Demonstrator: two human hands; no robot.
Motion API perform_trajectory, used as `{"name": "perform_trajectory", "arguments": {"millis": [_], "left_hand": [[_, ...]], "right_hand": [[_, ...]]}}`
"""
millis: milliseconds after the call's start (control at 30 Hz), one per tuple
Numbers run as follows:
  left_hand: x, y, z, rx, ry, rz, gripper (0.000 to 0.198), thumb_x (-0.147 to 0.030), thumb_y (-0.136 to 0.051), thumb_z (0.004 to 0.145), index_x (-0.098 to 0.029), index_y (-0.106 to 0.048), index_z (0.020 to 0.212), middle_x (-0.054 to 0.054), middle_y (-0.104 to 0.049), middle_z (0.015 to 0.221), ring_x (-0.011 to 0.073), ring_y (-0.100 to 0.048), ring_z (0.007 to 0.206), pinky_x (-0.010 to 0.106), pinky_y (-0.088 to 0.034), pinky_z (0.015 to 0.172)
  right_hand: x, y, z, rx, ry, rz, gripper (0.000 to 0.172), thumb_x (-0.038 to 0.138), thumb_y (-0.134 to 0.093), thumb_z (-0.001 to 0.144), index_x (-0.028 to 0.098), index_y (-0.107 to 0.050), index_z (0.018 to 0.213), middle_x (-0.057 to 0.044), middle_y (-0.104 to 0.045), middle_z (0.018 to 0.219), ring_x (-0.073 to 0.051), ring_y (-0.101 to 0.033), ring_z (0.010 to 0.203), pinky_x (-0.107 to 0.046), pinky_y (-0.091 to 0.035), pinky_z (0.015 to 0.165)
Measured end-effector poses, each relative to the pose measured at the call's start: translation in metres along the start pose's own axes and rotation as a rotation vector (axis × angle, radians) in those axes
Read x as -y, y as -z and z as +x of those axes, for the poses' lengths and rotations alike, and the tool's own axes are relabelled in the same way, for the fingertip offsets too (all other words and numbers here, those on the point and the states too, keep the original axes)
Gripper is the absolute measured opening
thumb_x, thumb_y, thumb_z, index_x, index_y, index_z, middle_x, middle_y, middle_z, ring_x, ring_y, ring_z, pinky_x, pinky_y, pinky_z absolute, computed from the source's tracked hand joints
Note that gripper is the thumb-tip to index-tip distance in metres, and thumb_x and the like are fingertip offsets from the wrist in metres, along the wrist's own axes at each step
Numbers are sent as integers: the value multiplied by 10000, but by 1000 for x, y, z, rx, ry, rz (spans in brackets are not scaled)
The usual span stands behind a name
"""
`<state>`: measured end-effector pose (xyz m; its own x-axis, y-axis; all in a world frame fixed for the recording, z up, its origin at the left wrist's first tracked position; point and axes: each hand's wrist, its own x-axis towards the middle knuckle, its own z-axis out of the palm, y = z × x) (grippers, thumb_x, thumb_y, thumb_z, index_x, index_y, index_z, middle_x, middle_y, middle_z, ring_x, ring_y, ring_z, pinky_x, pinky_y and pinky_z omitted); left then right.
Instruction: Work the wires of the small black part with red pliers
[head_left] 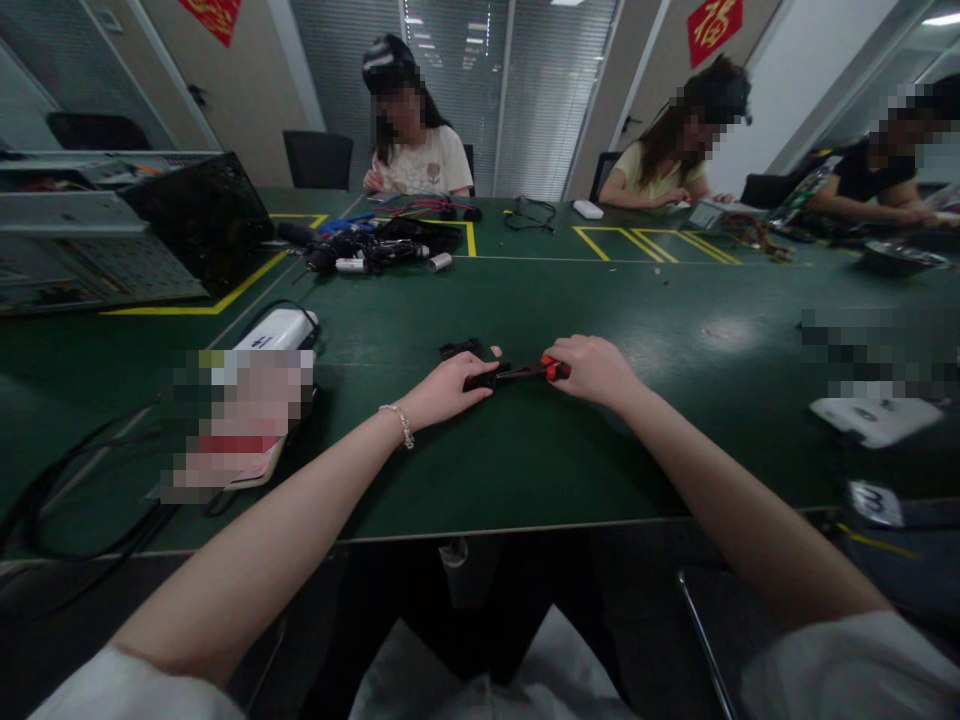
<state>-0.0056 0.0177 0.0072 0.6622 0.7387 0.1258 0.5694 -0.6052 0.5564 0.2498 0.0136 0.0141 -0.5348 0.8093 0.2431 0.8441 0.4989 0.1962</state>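
Hands meeting at mid-table, a little past the near edge. Left hand [450,390], bracelet [399,422] at wrist, fingers curled down over small black part [480,380], pinning it flat to green table [525,460]; grip closed, no gap visible. Right hand [592,368] fisted around red-handled tool [555,371], red showing between fingers, dark shaft running left to touch the part. Tip type too small to tell. Judged: part light, rigid, probably plastic or thin metal, apt to skate on the smooth top unless pressed down; best taken by its long edges, clear of the tool tip. Tool slim and stiff, best gripped at the red handle. Loose black piece [459,349] just beyond the left hand, apart from it. Surface dark green, matt, marked with yellow tape lines [652,245], faint sheen from ceiling lights. White box [274,330] to the left, computer case [90,240] far left, heap of cables and tools [375,250] further back. Three other people seated along the far side, hands on separate work. Office room: blinds, glass partitions, red wall hangings [712,28].
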Motion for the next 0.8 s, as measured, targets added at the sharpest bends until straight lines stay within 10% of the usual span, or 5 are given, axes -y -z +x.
{"name": "perform_trajectory", "arguments": {"millis": [800], "left_hand": [[3, -2, 1, 4, -5, 0, 451, -272, -523, 835, -196, -459, 1275, 72, -518, 1144, 180, -520, 1000, 330, -406, 902]], "right_hand": [[0, 0, 0, 6, -10, 13, 254, 320, -491, 754, 181, -614, 928, -57, -626, 876, -188, -535, 776, -296, -366, 648]]}}
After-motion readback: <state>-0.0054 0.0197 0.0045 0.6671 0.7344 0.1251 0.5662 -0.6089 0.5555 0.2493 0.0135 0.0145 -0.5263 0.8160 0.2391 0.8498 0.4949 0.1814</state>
